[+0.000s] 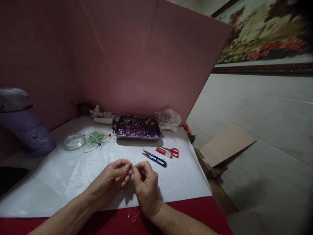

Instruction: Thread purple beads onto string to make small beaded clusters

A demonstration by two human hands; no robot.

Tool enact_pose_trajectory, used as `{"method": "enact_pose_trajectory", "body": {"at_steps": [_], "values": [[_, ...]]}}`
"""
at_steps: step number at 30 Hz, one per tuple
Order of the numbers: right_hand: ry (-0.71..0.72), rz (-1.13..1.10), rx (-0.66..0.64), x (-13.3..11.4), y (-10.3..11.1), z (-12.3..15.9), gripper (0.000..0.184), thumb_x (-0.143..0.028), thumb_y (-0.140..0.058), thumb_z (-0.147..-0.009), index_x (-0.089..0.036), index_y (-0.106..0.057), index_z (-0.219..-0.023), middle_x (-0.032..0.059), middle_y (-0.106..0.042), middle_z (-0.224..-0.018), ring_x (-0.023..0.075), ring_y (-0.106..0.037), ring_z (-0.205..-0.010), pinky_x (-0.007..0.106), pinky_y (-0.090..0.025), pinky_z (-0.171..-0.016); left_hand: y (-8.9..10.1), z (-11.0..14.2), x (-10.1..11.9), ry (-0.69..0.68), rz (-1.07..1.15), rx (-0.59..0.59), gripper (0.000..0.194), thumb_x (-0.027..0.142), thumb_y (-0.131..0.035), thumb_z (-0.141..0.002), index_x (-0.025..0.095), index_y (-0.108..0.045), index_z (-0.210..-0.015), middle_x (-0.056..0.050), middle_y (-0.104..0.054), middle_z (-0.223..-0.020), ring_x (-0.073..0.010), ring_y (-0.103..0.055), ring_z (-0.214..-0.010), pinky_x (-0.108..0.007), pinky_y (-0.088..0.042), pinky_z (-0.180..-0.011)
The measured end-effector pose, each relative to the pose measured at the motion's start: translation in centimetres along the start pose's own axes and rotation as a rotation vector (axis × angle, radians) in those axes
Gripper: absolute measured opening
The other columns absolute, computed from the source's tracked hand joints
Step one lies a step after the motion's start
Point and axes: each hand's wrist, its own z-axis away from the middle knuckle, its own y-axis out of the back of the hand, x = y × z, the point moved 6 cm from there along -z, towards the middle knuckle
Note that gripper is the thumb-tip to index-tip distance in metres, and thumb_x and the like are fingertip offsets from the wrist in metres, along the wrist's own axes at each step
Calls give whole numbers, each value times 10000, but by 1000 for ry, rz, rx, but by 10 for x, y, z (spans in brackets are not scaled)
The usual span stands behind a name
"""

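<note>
Over the near part of the white sheet, my left hand (117, 173) is closed in a pinch on a small dark purple bead (130, 167) at its thumb and forefinger tips. My right hand (147, 187) meets it there, thumb and forefinger pressed together; whatever lies between them is too small to make out. Below my right hand, an orange cord (136, 217) ends in a loop over the red cloth. Blue thread snips (156, 160) lie just beyond my hands. Behind them is a metal tray (139, 138) of purple, red and clear beads.
Red scissors (174, 152) and a red lighter (164, 152) lie right of centre. Left of the tray are tangled green thread (96, 138), a round clear dish (74, 142) and a thread spool (104, 121). A plastic bag (168, 119) sits behind; a purple container (29, 130) stands far left.
</note>
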Motion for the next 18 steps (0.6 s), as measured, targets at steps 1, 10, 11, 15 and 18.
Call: {"method": "enact_pose_trajectory", "body": {"at_steps": [1, 10, 11, 15, 18], "values": [[3, 4, 5, 0, 0, 0, 134, -304, -503, -854, -186, -524, -793, 34, -654, -662, 147, -627, -556, 236, -500, -513, 0, 0, 0, 0, 3, -1, 53, 162, -678, -759, 127, -639, -750, -15, -591, -654, -64, -500, -504, -168, -388, -471], [-11, 18, 2, -4, 1, 0, 153, -317, -497, -855, -181, -521, -788, 32, -648, -642, 148, -622, -543, 230, -483, -503, 0, 1, 0, -12, 10, -25, 39, 161, -647, -786, 122, -644, -780, -19, -594, -674, -62, -507, -519, -161, -410, -487], [-7, 19, 2, -5, 2, 0, 152, -313, -498, -854, -180, -521, -784, 33, -650, -642, 148, -623, -546, 228, -482, -504, 0, 1, -1, -9, 16, -21, 36, 159, -646, -786, 123, -645, -781, -20, -596, -674, -64, -512, -519, -163, -415, -488], [9, 36, 22, -11, 4, 0, 138, -278, -501, -847, -180, -520, -751, 36, -662, -652, 144, -624, -560, 218, -479, -514, 3, 1, -1, 15, 56, 10, 13, 130, -662, -764, 128, -650, -770, -25, -606, -671, -75, -539, -530, -171, -447, -511], [29, 41, 42, -13, 5, 0, 123, -258, -509, -838, -190, -511, -734, 11, -640, -624, 133, -604, -536, 212, -473, -505, 3, 1, 0, 28, 68, 23, 19, 110, -662, -757, 126, -656, -765, -30, -612, -675, -79, -548, -536, -177, -466, -529]]}}
